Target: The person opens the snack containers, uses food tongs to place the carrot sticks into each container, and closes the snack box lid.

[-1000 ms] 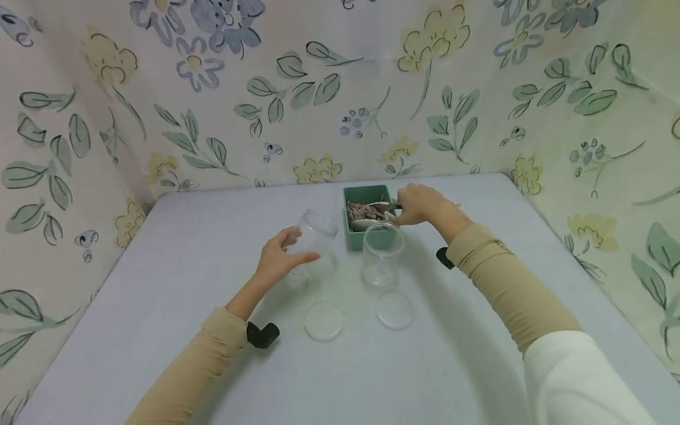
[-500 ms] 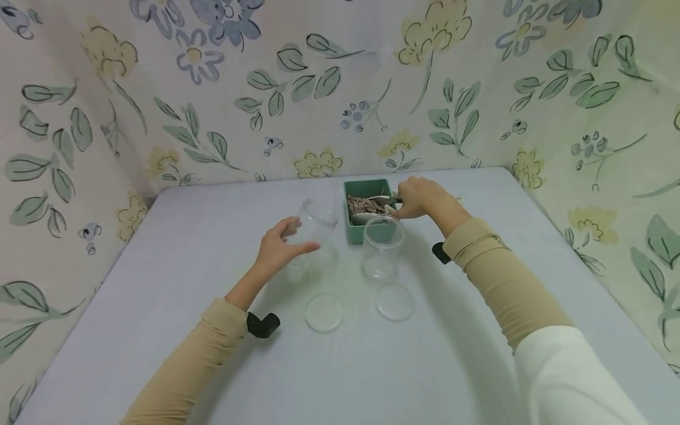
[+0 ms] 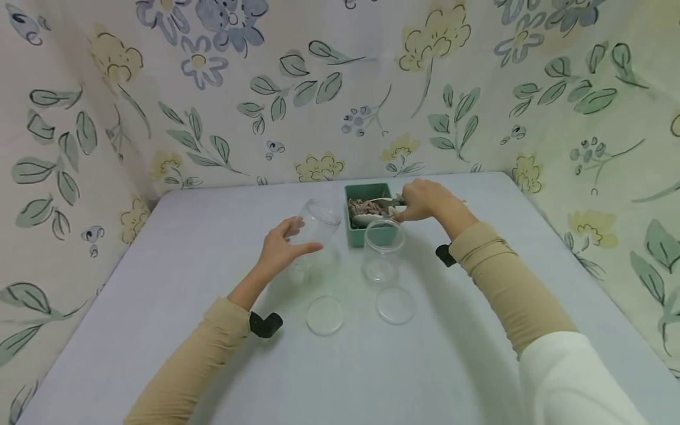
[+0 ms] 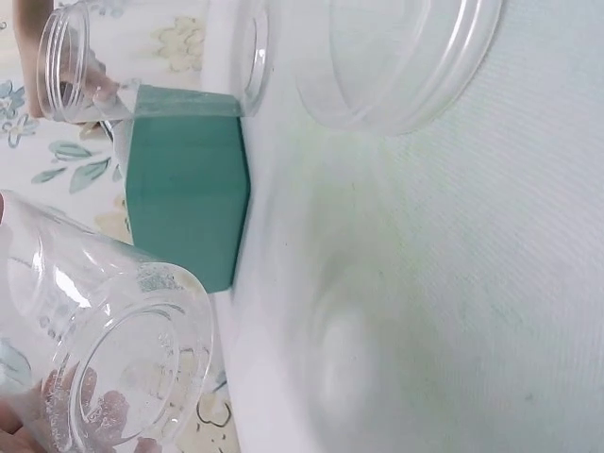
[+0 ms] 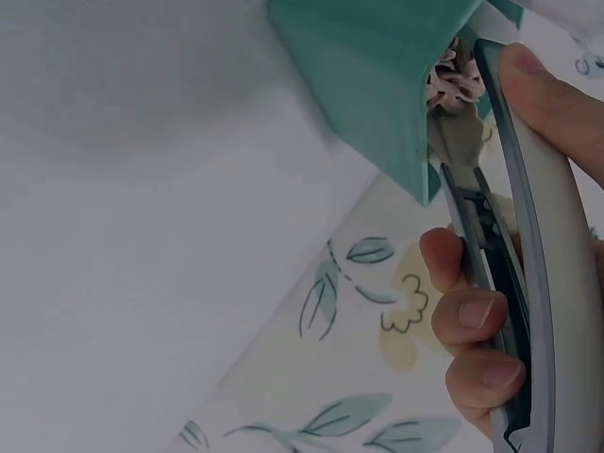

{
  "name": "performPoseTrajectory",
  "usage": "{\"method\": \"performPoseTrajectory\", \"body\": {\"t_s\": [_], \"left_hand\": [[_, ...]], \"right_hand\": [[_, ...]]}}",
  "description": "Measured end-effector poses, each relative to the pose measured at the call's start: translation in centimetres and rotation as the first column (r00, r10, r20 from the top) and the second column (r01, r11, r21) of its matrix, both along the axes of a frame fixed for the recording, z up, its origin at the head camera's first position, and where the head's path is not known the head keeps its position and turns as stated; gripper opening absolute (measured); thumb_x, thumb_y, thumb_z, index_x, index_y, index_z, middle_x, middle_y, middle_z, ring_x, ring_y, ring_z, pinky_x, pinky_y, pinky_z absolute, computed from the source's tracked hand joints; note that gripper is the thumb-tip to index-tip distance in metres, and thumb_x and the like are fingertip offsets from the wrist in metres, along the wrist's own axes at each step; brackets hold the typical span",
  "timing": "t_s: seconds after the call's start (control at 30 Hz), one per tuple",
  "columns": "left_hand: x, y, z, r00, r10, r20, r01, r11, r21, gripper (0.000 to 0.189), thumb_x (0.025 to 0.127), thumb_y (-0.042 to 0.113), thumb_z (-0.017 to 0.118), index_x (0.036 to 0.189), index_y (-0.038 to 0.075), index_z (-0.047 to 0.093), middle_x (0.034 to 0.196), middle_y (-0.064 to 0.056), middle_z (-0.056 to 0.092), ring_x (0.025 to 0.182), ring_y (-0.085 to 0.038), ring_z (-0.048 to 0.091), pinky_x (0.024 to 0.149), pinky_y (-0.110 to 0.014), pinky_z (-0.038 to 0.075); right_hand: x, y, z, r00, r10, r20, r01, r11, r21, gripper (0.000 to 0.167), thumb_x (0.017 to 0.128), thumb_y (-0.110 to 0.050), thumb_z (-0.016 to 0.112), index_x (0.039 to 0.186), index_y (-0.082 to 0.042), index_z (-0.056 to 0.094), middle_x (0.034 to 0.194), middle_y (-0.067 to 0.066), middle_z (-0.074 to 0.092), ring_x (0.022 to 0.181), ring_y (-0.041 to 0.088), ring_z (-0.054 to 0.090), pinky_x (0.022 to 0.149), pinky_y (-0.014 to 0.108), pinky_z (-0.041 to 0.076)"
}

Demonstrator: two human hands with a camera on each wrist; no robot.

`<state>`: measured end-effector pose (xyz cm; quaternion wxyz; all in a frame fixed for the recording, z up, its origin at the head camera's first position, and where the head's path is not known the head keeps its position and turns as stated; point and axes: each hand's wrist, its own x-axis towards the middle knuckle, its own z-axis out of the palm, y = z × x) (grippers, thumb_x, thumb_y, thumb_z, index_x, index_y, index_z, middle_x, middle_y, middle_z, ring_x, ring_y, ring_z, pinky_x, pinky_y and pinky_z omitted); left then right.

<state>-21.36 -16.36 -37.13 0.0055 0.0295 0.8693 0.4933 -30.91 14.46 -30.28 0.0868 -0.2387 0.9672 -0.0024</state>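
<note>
My left hand [image 3: 278,249] grips a clear plastic jar [image 3: 319,227], held tilted toward the green box; its fingers show through the wall in the left wrist view. My right hand [image 3: 423,199] is wrapped around white-handled tongs [image 5: 557,226], thumb along the upper handle and fingers curled under the lower one. The tongs' front end reaches into the green box [image 3: 356,238], among pinkish-brown shredded pieces [image 3: 360,206]. A pale, rounded part lies near the box's front wall. How firmly the tongs grip any pieces is hidden.
A second clear jar [image 3: 381,260] stands upright just in front of the box. Two clear round lids [image 3: 325,316] lie side by side nearer the person. The white table [image 3: 212,236] ends at a floral curtain [image 3: 223,118] behind and at the sides.
</note>
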Motion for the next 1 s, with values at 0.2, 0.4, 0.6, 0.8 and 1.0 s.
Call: {"method": "performPoseTrajectory", "body": {"t_s": [0.2, 0.4, 0.6, 0.8, 1.0], "left_hand": [[-0.6, 0.5, 0.0, 1.000, -0.005, -0.011, 0.005, 1.000, 0.012, 0.085, 0.079, 0.029, 0.082, 0.148, 0.004, 0.038, 0.144, -0.013, 0.048, 0.134, -0.031, 0.042, 0.107, -0.049, 0.038], [-1.1, 0.8, 0.0, 1.000, -0.013, -0.025, 0.013, 1.000, 0.018, 0.083, 0.080, 0.028, 0.081, 0.147, 0.003, 0.038, 0.144, -0.014, 0.048, 0.134, -0.031, 0.042, 0.106, -0.048, 0.039], [-1.3, 1.0, 0.2, 1.000, -0.020, -0.021, 0.021, 1.000, 0.018, 0.083, 0.080, 0.028, 0.082, 0.147, 0.003, 0.039, 0.144, -0.014, 0.048, 0.134, -0.031, 0.042, 0.106, -0.048, 0.039], [-1.3, 0.7, 0.1, 1.000, -0.010, -0.008, 0.010, 1.000, 0.008, 0.086, 0.080, 0.031, 0.081, 0.148, 0.005, 0.037, 0.145, -0.013, 0.047, 0.135, -0.031, 0.041, 0.107, -0.049, 0.037], [-1.4, 0.4, -0.4, 1.000, -0.009, 0.010, 0.009, 1.000, 0.005, 0.089, 0.079, 0.035, 0.081, 0.148, 0.003, 0.036, 0.146, -0.014, 0.046, 0.135, -0.032, 0.040, 0.107, -0.050, 0.037]], "right_hand": [[0.1, 0.8, 0.6, 1.000, -0.030, 0.001, 0.030, 1.000, 0.007, 0.046, 0.083, -0.050, 0.072, 0.082, -0.004, 0.064, 0.072, 0.006, 0.058, 0.065, 0.021, 0.050, 0.060, 0.036, 0.044], [0.2, 1.1, 1.1, 1.000, -0.014, -0.002, 0.014, 1.000, -0.012, 0.047, 0.083, -0.050, 0.072, 0.082, -0.003, 0.065, 0.071, 0.006, 0.057, 0.065, 0.021, 0.050, 0.061, 0.036, 0.043], [0.4, 1.4, 1.2, 1.000, -0.019, -0.004, 0.018, 0.999, -0.039, 0.046, 0.082, -0.048, 0.073, 0.083, -0.003, 0.065, 0.066, 0.004, 0.050, 0.062, 0.019, 0.045, 0.057, 0.033, 0.038], [0.5, 1.7, 1.4, 1.000, -0.013, -0.006, 0.012, 0.999, -0.043, 0.051, 0.083, -0.048, 0.072, 0.095, 0.001, 0.069, 0.064, 0.002, 0.043, 0.062, 0.018, 0.041, 0.057, 0.032, 0.035], [0.7, 1.9, 1.2, 1.000, -0.002, 0.007, 0.003, 0.998, -0.055, 0.055, 0.083, -0.048, 0.072, 0.103, 0.003, 0.070, 0.061, 0.000, 0.038, 0.059, 0.017, 0.039, 0.056, 0.032, 0.035]]}}
